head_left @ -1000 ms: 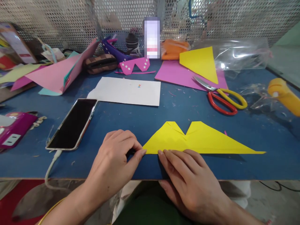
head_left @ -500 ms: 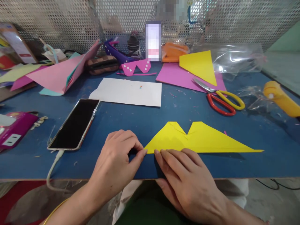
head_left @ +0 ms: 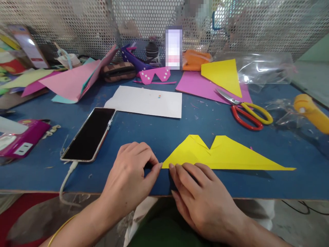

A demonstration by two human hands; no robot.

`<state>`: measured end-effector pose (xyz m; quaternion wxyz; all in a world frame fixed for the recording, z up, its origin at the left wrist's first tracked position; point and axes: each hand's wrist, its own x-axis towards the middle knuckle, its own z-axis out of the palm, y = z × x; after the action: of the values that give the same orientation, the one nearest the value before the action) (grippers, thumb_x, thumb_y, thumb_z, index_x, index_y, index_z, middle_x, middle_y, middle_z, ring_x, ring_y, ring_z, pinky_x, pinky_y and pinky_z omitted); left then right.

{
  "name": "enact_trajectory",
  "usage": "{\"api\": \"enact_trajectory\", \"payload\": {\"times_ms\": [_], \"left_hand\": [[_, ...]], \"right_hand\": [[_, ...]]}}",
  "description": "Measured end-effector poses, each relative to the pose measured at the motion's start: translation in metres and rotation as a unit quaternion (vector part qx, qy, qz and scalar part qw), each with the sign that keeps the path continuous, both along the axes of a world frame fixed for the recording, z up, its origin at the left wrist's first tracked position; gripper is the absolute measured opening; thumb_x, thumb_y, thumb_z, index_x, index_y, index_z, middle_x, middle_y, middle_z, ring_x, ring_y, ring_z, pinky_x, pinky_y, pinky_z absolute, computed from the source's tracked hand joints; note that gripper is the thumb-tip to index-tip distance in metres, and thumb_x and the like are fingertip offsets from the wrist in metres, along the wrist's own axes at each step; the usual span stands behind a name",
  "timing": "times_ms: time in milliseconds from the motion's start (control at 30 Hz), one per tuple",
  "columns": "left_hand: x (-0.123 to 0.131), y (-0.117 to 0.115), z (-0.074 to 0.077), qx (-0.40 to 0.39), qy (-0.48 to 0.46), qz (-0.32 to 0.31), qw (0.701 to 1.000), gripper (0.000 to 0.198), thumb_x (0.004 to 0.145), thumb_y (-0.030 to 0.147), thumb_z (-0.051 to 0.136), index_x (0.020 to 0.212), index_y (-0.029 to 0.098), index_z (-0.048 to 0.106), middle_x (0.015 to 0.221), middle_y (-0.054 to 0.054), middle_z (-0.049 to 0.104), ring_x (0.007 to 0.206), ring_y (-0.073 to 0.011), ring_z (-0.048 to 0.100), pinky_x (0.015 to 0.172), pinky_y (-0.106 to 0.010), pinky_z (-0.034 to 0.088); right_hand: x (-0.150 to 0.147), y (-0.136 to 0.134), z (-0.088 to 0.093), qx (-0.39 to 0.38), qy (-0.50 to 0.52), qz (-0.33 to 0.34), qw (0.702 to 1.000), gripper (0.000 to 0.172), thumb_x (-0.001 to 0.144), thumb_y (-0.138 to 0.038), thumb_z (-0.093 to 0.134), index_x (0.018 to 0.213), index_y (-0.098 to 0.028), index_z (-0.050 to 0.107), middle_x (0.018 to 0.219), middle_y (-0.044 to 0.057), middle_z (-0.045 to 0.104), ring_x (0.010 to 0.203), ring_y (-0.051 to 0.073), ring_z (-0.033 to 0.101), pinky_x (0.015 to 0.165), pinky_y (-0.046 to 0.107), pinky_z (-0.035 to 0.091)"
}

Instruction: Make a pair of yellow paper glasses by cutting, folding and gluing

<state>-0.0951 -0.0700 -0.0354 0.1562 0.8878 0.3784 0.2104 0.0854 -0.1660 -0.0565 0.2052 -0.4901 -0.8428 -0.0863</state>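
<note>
A folded sheet of yellow paper (head_left: pixel 226 154) lies flat near the table's front edge, with two flat-topped peaks, a V-shaped notch and a long thin tip at the right. Its left corner is pinched between the thumb and forefinger of my left hand (head_left: pixel 133 171). My right hand (head_left: pixel 205 195) rests its outstretched fingertips along the paper's lower edge, close to the left corner. The right thumb hangs lower, apart from the fingers, by the table edge. Part of the lower edge is hidden under those fingers.
Left of my hands lies a phone (head_left: pixel 89 133) on a white cable (head_left: pixel 67 180). Beyond the yellow paper are a white sheet (head_left: pixel 146 102), scissors (head_left: pixel 246 115) and pink paper glasses (head_left: pixel 154 74). A yellow tool (head_left: pixel 308 109) lies at right, a magenta power strip (head_left: pixel 34 135) at left.
The view has shifted, so things on the table appear slightly farther right. Along the paper's edge, my right fingers have slid a little left. The left hand keeps its pinch.
</note>
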Motion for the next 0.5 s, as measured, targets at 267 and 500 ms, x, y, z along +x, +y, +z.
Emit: {"api": "enact_trajectory", "payload": {"times_ms": [267, 500], "left_hand": [[-0.007, -0.008, -0.001, 0.057, 0.024, 0.052, 0.997, 0.019, 0.091, 0.018, 0.056, 0.072, 0.020, 0.053, 0.079, -0.002, 0.060, 0.079, -0.0204, 0.056, 0.077, -0.039, 0.040], [-0.004, -0.041, -0.015, 0.225, -0.058, -0.049, 0.971, 0.016, 0.092, 0.013, 0.058, 0.104, 0.014, 0.069, 0.102, -0.004, 0.073, 0.095, -0.0190, 0.061, 0.091, -0.033, 0.044]], "right_hand": [[0.000, 0.001, 0.000, -0.007, -0.001, 0.002, 1.000, 0.041, 0.094, -0.018, 0.049, 0.127, 0.002, 0.061, 0.108, 0.013, 0.070, 0.097, 0.027, 0.055, 0.084, 0.040, 0.045], [-0.001, 0.001, -0.001, 0.004, 0.015, 0.014, 1.000, 0.034, 0.094, -0.017, 0.047, 0.116, -0.002, 0.068, 0.106, 0.014, 0.068, 0.095, 0.028, 0.055, 0.081, 0.040, 0.045]]}}
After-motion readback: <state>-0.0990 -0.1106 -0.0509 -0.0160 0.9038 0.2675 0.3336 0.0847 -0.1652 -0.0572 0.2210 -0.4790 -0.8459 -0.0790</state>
